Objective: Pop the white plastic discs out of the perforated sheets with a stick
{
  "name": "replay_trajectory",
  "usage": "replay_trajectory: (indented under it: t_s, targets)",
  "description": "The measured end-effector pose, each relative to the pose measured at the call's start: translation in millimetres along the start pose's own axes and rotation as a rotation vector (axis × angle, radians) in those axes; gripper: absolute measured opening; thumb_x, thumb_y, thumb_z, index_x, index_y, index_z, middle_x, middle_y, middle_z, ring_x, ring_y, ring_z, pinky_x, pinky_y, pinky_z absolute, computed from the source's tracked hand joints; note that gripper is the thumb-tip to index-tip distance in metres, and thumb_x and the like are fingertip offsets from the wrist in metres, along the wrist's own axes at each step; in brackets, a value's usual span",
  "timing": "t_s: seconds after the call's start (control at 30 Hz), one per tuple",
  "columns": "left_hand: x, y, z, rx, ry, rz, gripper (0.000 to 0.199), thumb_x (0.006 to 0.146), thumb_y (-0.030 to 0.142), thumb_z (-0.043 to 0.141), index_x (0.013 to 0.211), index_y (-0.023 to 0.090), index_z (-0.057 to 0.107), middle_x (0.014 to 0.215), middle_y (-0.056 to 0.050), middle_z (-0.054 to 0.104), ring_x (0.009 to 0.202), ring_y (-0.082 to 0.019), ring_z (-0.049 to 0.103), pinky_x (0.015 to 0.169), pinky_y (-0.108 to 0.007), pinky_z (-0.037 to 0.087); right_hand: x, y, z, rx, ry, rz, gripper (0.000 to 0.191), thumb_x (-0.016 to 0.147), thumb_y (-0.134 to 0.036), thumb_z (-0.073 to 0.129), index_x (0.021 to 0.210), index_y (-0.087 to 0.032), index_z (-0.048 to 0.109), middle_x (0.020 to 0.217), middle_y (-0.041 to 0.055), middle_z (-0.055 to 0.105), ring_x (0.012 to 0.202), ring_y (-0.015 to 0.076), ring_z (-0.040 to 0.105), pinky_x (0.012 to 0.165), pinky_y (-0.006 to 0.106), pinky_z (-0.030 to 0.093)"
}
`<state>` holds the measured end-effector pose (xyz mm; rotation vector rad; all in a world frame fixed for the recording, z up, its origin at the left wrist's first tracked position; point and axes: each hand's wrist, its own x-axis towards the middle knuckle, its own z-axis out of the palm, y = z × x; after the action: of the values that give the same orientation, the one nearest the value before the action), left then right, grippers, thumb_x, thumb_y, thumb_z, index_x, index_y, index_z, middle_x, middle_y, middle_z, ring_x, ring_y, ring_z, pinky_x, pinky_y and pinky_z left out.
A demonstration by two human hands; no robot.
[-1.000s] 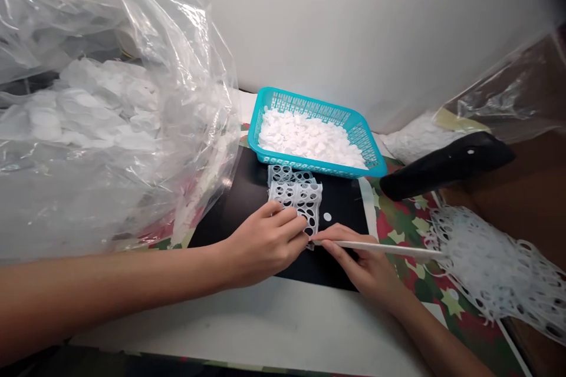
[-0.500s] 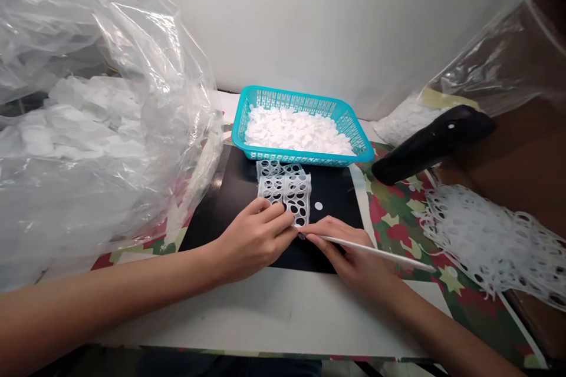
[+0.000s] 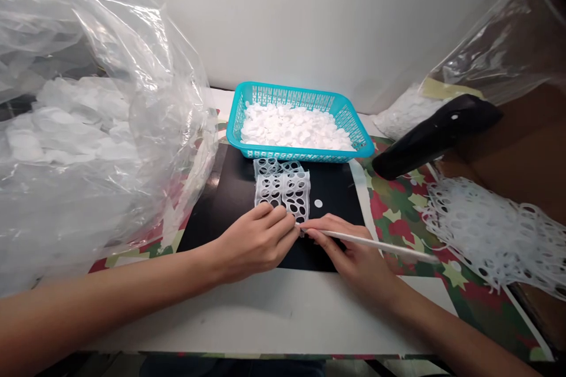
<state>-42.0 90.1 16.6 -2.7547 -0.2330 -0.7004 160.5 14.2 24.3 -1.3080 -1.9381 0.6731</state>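
A strip of white sheet punched with round holes (image 3: 283, 187) lies across the black mat (image 3: 207, 212). My left hand (image 3: 263, 241) is closed on its near end, fingers bent over the edge. My right hand (image 3: 349, 244) pinches a thin, white, stick-like tool (image 3: 375, 242) close to its tip, with the long end pointing out to the right. That tip meets the sheet's near edge beside my left fingertips; its exact shape is hidden by the fingers. One loose white disc (image 3: 318, 204) rests on the mat just right of the strip.
Behind the mat stands a turquoise basket (image 3: 305, 155) holding many white discs. A large clear plastic bag (image 3: 145, 70) of white pieces fills the left. To the right are a black cylindrical object (image 3: 420, 141) and a heap of punched-out sheet (image 3: 490, 230) by a brown box (image 3: 530, 147).
The view has shifted slightly. Both hands stay at the near end of the strip, and the outer end of the white tool has moved a little and looks blurred.
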Motion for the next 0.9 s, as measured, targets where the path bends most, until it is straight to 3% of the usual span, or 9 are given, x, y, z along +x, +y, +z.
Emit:
replay_trajectory:
  t_s: [0.3,0.57,0.77,0.9]
  targets:
    - [-1,0,2.6,-0.010,-0.022,-0.041,0.027,0.096,0.006,0.036,0.089,0.007,0.062,0.073,-0.005,0.051,0.067,-0.019,0.043,0.063,-0.033,0.030,1,-6,10,-0.068,0.114,-0.114,0.028,0.095,-0.008,0.047,0.112,-0.021,0.065,0.093,0.0039,0.070,0.077,0.0149,0.061,0.070,0.027,0.051]
    - [-4,2,2.8,-0.035,-0.056,-0.077,0.018,0.094,0.008,0.044,0.088,0.011,0.060,0.074,-0.004,0.049,0.067,-0.019,0.041,0.063,-0.032,0.029,1,5,3,-0.035,0.234,0.097,0.022,0.098,-0.019,0.048,0.109,-0.025,0.066,0.089,0.0004,0.067,0.077,0.0131,0.061,0.072,0.024,0.051]
    - [-5,3,3.3,-0.053,-0.049,-0.093,0.016,0.094,0.008,0.045,0.086,0.012,0.059,0.074,-0.004,0.049,0.068,-0.019,0.041,0.063,-0.031,0.029,4,10,-7,0.015,0.455,0.181,0.019,0.097,-0.025,0.051,0.102,-0.026,0.069,0.081,-0.0015,0.065,0.069,0.0112,0.060,0.066,0.023,0.053]
    - [-8,3,4.3,-0.078,-0.036,-0.097,0.016,0.094,0.007,0.044,0.090,0.012,0.059,0.075,-0.004,0.051,0.069,-0.018,0.043,0.063,-0.031,0.030,13,12,-27,-0.080,0.649,0.100,0.020,0.097,-0.027,0.050,0.101,-0.024,0.070,0.084,0.0008,0.066,0.066,0.0129,0.061,0.065,0.027,0.054]
